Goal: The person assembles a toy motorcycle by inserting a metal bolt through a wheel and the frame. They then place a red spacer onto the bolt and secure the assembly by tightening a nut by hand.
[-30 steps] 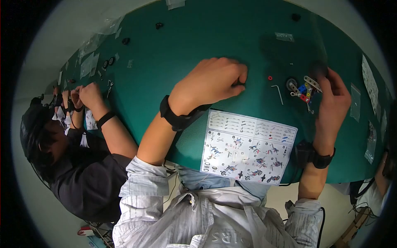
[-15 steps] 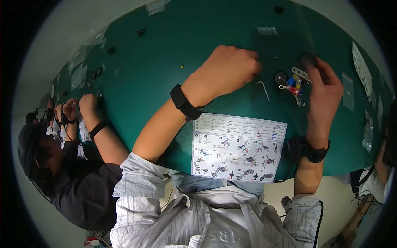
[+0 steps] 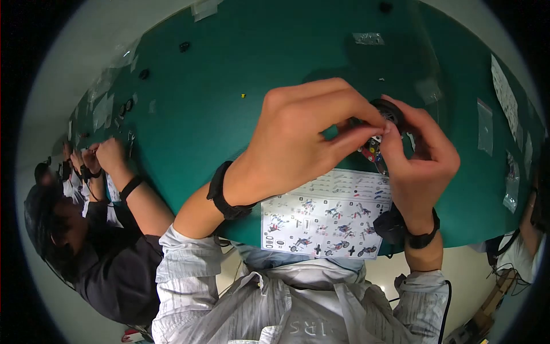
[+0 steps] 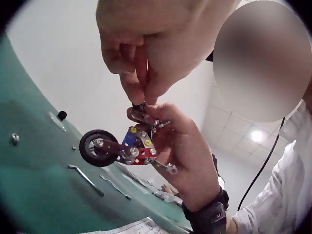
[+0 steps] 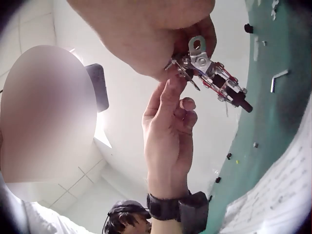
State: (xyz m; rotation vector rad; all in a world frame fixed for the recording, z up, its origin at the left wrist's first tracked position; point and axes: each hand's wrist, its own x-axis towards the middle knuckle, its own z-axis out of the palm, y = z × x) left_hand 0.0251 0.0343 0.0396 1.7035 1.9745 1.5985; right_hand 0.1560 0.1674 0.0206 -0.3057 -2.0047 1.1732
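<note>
A small metal model [image 4: 141, 146] with blue, red and yellow parts and a black wheel [image 4: 97, 147] is held up above the table. My right hand [image 3: 427, 157] grips it, thumb and fingers around its end in the left wrist view. From the other side my left hand [image 3: 306, 132] pinches at the end of a metal strip, its fingertips meeting the right hand's. Whatever small part lies between the fingertips is mostly hidden. The right wrist view shows the model [image 5: 214, 73] edge-on, with a rounded bracket [image 5: 197, 45] near the fingers.
A printed instruction sheet [image 3: 321, 221] lies at the table's near edge. A bent hex key [image 4: 86, 180] rests on the green table [image 3: 240, 51]. Farther off are a yellow piece [image 3: 243, 96], black pieces and plastic bags [image 3: 368, 39]. Another person [image 3: 103, 246] works at the left.
The model has been lifted off the table and moved left, toward me, in my right hand. My left hand has come in from the left and now meets the right at the model.
</note>
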